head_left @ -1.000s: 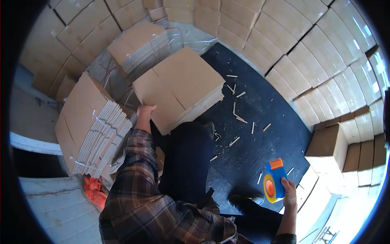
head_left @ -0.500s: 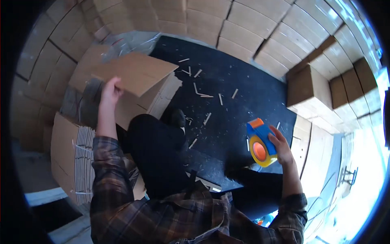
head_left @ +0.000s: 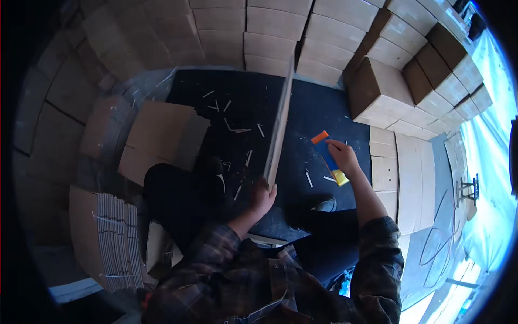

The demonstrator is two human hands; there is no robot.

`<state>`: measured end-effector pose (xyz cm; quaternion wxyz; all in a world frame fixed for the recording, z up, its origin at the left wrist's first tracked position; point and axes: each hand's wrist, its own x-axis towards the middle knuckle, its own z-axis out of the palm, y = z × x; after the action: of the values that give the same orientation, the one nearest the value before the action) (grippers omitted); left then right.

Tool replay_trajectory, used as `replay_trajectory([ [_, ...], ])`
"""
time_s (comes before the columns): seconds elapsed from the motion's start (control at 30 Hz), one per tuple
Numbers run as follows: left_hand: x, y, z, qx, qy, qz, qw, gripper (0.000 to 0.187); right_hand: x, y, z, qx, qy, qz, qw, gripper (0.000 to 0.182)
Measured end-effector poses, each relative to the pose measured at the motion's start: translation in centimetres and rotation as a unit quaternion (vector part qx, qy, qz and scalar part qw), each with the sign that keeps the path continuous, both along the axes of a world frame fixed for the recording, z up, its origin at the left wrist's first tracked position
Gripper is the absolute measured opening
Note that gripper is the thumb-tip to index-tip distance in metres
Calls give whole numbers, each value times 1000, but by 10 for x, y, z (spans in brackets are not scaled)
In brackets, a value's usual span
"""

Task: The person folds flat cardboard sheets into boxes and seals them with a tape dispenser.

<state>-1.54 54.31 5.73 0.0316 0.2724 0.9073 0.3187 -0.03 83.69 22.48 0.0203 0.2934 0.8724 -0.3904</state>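
My left hand point(head_left: 263, 198) is closed on the lower end of a flattened cardboard box point(head_left: 281, 121), which stands on edge in front of me and shows mostly its thin side. To its right, my right hand point(head_left: 343, 156) grips a blue and orange tape dispenser point(head_left: 325, 148) with a yellow roll of tape point(head_left: 339, 177) at its lower end. The dispenser is apart from the cardboard. On the left lies a pile of flat cardboard point(head_left: 156, 132), beside my bent knee.
Stacked cardboard boxes point(head_left: 272, 32) line the back and right. A strapped bundle of flat boxes point(head_left: 116, 237) stands at lower left. Scraps of cardboard point(head_left: 249, 157) lie on the black floor mat point(head_left: 243, 97). Plastic sheeting point(head_left: 488, 183) hangs at far right.
My left hand has brought the cardboard from the pile on the left to the middle and turned it on edge. My right hand has tilted the tape dispenser. The view has shifted right.
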Motion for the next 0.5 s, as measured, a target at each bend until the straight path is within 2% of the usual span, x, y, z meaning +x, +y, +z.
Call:
replay_trajectory([
  [0.07,40,-7,-17,64,-94,-1,994,42,-4,-5,-13,34,-30,19,999,33],
  [0.1,37,-10,-17,63,-96,-10,993,42,-5,-9,-19,51,-59,16,997,34],
  [0.13,33,-17,-18,5,-237,-66,969,44,-5,-12,-23,65,-88,21,994,35],
  [0.17,33,-24,-20,-56,-374,-119,918,46,-4,-14,-26,78,-118,28,990,36],
  [0.23,32,-23,-36,-78,-341,-108,931,46,-6,-13,-28,80,-152,41,984,37],
  [0.3,8,-4,-33,19,-281,-104,954,45,-8,-13,-25,62,-146,33,987,44],
  [0.37,-7,20,24,165,-438,25,883,46,-13,-19,-12,44,-159,31,986,49],
  [0.43,-18,38,63,284,-392,-25,874,54,-22,-23,0,28,-168,30,985,54],
  [0.5,-27,55,102,251,-380,-42,889,59,-30,-27,8,6,-211,39,977,61],
])
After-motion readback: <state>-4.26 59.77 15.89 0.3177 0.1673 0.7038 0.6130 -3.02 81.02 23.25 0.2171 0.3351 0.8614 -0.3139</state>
